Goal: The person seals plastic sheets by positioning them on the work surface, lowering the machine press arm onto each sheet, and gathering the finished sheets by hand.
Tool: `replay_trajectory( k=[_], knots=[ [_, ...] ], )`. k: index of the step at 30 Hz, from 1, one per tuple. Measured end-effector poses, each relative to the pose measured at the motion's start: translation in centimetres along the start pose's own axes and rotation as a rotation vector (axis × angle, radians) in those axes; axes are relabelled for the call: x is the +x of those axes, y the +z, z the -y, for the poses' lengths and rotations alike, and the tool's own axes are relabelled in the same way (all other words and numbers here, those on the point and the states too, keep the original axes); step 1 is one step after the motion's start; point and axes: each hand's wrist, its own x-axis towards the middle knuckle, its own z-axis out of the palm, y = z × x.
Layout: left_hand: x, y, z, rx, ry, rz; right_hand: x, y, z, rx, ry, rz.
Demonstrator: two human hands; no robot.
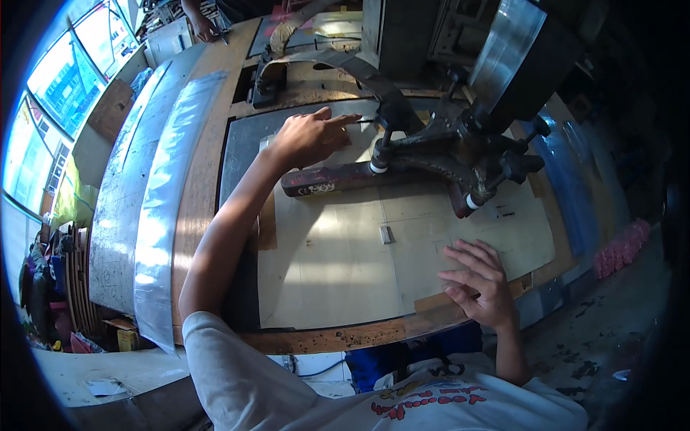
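A dark metal machine with a spread-armed lower frame and knobs stands over a pale sheet on the table. Beneath its arms lies a long dark red bar, rounded at its left end. My left hand reaches over the bar, index finger stretched to the tip of a thin dark rod at the machine; its lower fingers are partly hidden. Over the sheet's near right part, my right hand is open with fingers spread, holding nothing. A small grey block rests mid-sheet, to the left of my right hand.
Clear plastic film covers the left side of the table. A curved dark arm arches behind the bar. At the far left top, another person's hand shows. Pink bundled material lies at the right, past the wooden table edge.
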Motion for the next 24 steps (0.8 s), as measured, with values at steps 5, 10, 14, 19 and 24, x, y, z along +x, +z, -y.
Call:
replay_trajectory(
  k=[5,10,14,19,24],
  knots=[
    [-2.8,-12.2,0.0,-0.116,-0.33,-0.111,-0.7,-0.5,-0.3,0.115,0.033,-0.086],
    [-10.7,-20.8,-3.5,0.131,-0.539,0.156,-1.7,-0.7,-1.1,0.15,0.022,-0.145],
    [-15.3,-22.7,-15.6,-0.26,-0.424,0.238,-3.7,-2.6,-2.3,0.064,0.202,-0.253],
    [-24.7,-14.9,-26.3,-0.816,0.21,0.381,-6.8,-4.3,-6.2,-0.071,0.274,-0.304],
    [-25.1,0.8,-30.9,-1.389,-0.125,0.499,-8.2,-4.7,-7.4,-0.171,0.293,-0.325]
  ],
)
